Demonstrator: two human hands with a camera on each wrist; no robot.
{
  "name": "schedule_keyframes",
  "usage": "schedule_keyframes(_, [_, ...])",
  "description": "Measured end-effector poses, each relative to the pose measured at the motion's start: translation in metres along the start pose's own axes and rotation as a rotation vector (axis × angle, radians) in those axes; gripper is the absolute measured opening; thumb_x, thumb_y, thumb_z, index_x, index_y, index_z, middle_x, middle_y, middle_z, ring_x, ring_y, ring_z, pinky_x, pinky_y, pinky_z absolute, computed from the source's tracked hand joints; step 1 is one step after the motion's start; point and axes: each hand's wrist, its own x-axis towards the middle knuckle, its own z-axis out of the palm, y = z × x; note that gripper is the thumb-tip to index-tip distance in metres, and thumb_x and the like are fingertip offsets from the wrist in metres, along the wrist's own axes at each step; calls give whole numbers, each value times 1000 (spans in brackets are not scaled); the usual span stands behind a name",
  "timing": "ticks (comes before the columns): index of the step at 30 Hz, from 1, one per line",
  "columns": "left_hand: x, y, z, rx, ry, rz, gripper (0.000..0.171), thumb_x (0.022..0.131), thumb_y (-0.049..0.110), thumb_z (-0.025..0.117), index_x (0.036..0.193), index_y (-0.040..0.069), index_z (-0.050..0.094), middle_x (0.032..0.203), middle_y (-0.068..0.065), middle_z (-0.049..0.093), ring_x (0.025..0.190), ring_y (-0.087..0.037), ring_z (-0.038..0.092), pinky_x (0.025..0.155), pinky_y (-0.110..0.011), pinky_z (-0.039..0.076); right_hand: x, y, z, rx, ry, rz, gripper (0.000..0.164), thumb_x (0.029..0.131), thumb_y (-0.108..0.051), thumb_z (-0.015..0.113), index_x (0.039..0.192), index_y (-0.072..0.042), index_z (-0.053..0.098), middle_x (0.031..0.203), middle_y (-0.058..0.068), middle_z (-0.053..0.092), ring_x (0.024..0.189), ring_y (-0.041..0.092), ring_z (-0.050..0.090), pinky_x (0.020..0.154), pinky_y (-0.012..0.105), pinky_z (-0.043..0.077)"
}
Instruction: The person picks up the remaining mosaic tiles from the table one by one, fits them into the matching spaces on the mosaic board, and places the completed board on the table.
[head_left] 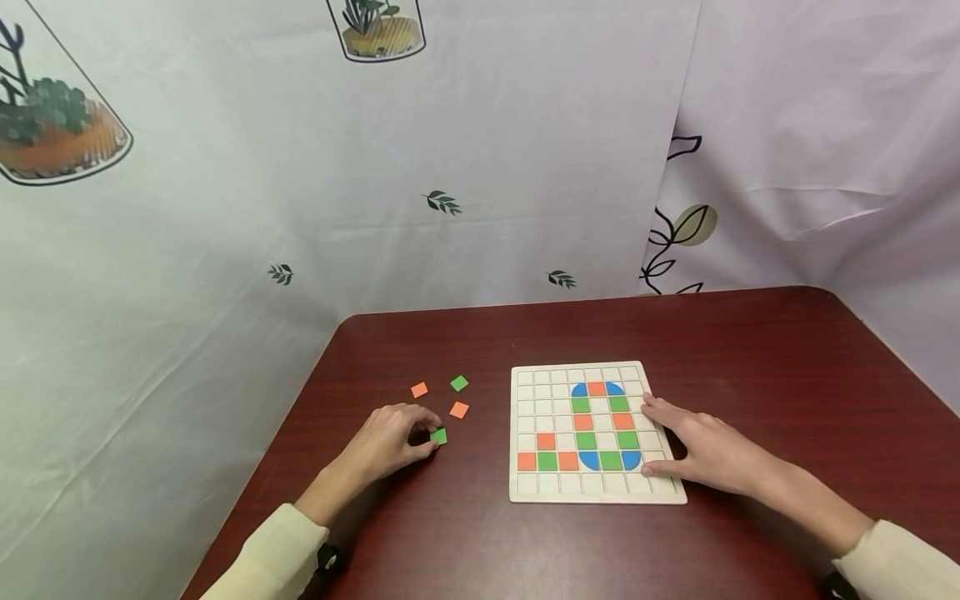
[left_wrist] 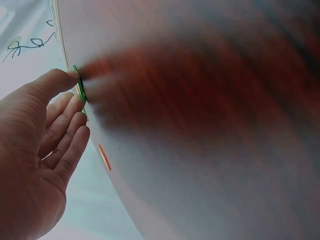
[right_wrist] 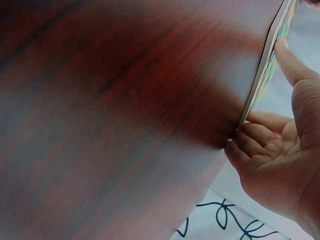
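Between the thumb and fingertips of my left hand [head_left: 390, 437] is a small green square tile [head_left: 438, 436], pinched by its edges at the table surface. The left wrist view shows this green tile edge-on [left_wrist: 80, 85], thumb at one end and index finger at the other. My right hand [head_left: 708, 450] rests on the right edge of a pale square grid board [head_left: 543, 492], thumb and fingers stretched out over it. Orange, green and blue pieces lie in the board's cells, forming a closed ring with rounded blue corners [head_left: 590, 460] and a short row to its left.
Loose on the table [head_left: 420, 533], beyond my left hand, lie two orange tiles [head_left: 419, 389] [head_left: 459, 410] and another green tile [head_left: 459, 383]. A patterned white cloth [head_left: 487, 167] hangs behind the table and along its sides.
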Motion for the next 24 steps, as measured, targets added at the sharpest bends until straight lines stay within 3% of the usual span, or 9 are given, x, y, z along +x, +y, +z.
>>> schedule_keyframes(24, [1,-3,-2,-69,13,-3,25,85,22,91,107,18,80,97,12,76,84,-2,67,77,-31,58,0,1,1,-2,0,-4,99,82,-62,85,151,2,56,154,30,51,134,47,57,99,63,51])
